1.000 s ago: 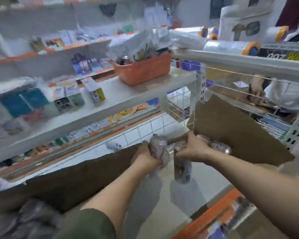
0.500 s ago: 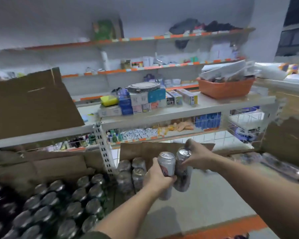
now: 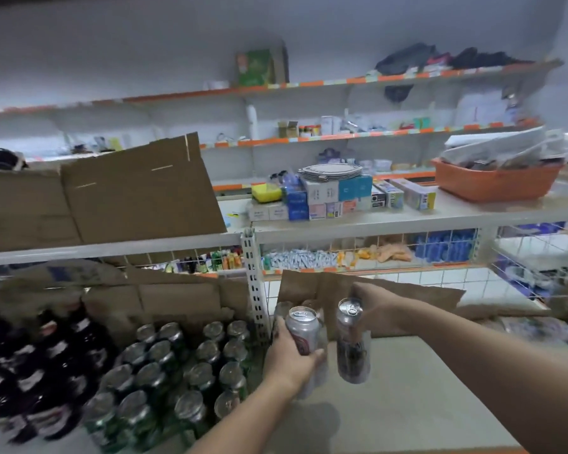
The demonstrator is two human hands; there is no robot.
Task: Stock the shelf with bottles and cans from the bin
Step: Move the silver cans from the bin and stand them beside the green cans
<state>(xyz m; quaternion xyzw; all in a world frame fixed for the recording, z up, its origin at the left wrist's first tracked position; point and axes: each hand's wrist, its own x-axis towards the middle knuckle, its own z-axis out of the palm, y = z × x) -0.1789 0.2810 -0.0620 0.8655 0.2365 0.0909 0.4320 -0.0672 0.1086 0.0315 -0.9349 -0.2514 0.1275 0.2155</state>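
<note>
Cans are in both of your hands, one in each. Your left hand [image 3: 291, 360] curls its fingers and thumb round a silver can [image 3: 304, 329] with a red mark on its side and holds it upright. Your right hand [image 3: 379, 314] grasps a darker can [image 3: 351, 347] round its upper part, just under the pull-tab top, and this one is upright too. The darker can is at 3 o'clock from the silver can, near it but apart. Both are above the pale shelf board [image 3: 413, 394], which fills the view towards 5 o'clock; I cannot tell whether the darker can touches the board. At 12 o'clock from your hands a torn cardboard sheet [image 3: 404, 298] stands at the back of the board, and blurred can tops show just behind your left hand. At 9 o'clock, past the white slotted post [image 3: 252, 280], green cans [image 3: 177, 365] stand close together in rows, and further out at 9 o'clock are dark bottles [image 3: 30, 365], blurred. Above them, at 10 o'clock, a large cardboard flap [image 3: 138, 188] leans on the upper shelf. On that same upper shelf, at 1 o'clock, are small boxes [image 3: 335, 199], and at 2 o'clock is an orange basket [image 3: 495, 185] full of papers.
</note>
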